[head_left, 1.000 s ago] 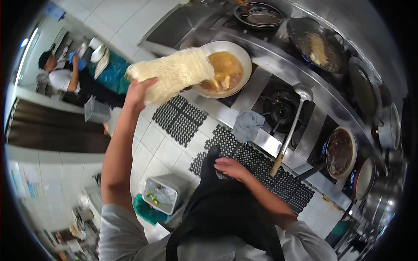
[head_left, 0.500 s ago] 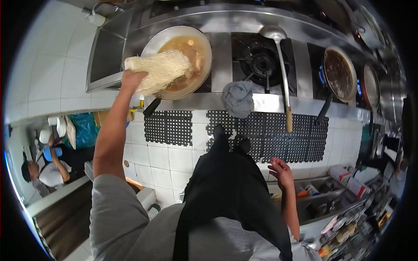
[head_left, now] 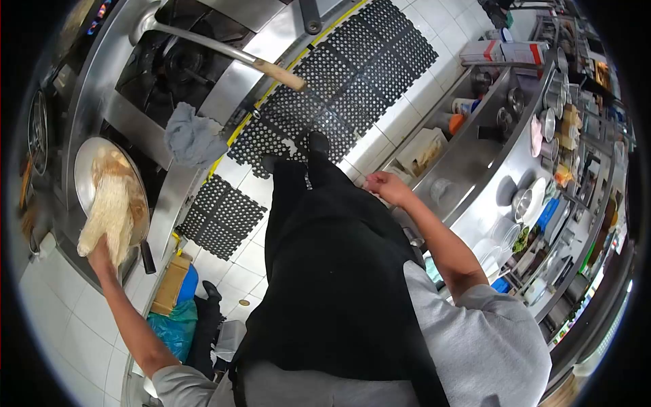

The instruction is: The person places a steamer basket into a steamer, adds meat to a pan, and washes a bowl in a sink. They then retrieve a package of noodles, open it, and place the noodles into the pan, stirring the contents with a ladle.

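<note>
My left hand (head_left: 100,255) is closed around one end of a bundle of pale thin noodles (head_left: 113,211). The bundle's far end lies over the brown broth in a wide pan (head_left: 85,178), whose black handle points toward me. My right hand (head_left: 384,186) hangs beside the black apron (head_left: 332,251), away from the pan, with its fingers curled together; whether something small is between them cannot be made out. A crumpled grey cloth (head_left: 193,136) lies on the stove's front edge, near the pan.
A long ladle (head_left: 210,46) with a wooden handle lies across the burner (head_left: 183,61) and juts past the stove edge. Black perforated mats (head_left: 339,81) cover part of the floor. A steel counter (head_left: 502,149) with containers and bowls stands on my right. Another person's dark leg (head_left: 207,319) shows at lower left.
The view has turned toward the counter on the right. My left hand still holds the noodles over the pan. The fingers of my right hand look more closed than before.
</note>
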A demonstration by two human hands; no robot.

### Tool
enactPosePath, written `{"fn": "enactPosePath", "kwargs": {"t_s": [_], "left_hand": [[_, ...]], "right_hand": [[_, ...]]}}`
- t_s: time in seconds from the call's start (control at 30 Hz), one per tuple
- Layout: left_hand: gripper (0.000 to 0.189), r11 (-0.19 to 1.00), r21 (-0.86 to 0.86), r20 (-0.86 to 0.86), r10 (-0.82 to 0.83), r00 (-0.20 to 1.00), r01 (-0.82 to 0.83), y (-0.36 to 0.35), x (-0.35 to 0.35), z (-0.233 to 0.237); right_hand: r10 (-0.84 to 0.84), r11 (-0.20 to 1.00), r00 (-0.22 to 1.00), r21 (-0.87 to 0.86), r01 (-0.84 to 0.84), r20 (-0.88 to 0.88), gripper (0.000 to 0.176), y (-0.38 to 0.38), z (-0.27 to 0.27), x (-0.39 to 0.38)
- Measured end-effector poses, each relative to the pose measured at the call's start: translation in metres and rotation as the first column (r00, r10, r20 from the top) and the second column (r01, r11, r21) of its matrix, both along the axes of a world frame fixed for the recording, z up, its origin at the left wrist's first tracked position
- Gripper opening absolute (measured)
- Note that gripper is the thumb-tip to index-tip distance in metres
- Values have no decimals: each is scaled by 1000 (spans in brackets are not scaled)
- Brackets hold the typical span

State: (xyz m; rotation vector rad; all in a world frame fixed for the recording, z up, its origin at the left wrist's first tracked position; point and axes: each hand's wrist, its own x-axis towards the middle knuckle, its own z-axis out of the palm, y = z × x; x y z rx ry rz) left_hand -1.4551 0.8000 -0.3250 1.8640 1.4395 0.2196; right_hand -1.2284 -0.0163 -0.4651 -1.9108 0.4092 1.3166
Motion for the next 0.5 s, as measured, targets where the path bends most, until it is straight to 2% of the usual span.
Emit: {"fn": "enactPosePath", "kwargs": {"t_s": [0.03,0.1,0.17,0.23,0.37,0.43,0.5], "left_hand": [[60,1000,15,-82,-14,997,15,3,3,14],[58,998,45,-235,-30,971,42,3,9,36],[64,974,140,-408,-105,907,176,21,11,33],[68,924,204,-593,-147,792,324,28,28,33],[70,845,310,-678,-126,724,437,10,68,33],[67,822,342,-683,-116,722,456,5,76,31],[63,859,292,-658,-138,740,420,0,78,36]], "right_hand": [[-4,997,1000,-75,4,-3,36,-15,3,-4],[-131,981,991,-146,128,-9,29,-48,-3,-17],[-227,953,973,-215,214,-35,25,-85,-15,-39],[-297,923,949,-287,257,-108,23,-110,-21,-56],[-335,904,913,-353,242,-231,24,-124,-25,-79],[-343,904,916,-339,262,-209,22,-122,-28,-85],[-350,911,915,-302,282,-201,20,-116,-32,-85]]}}
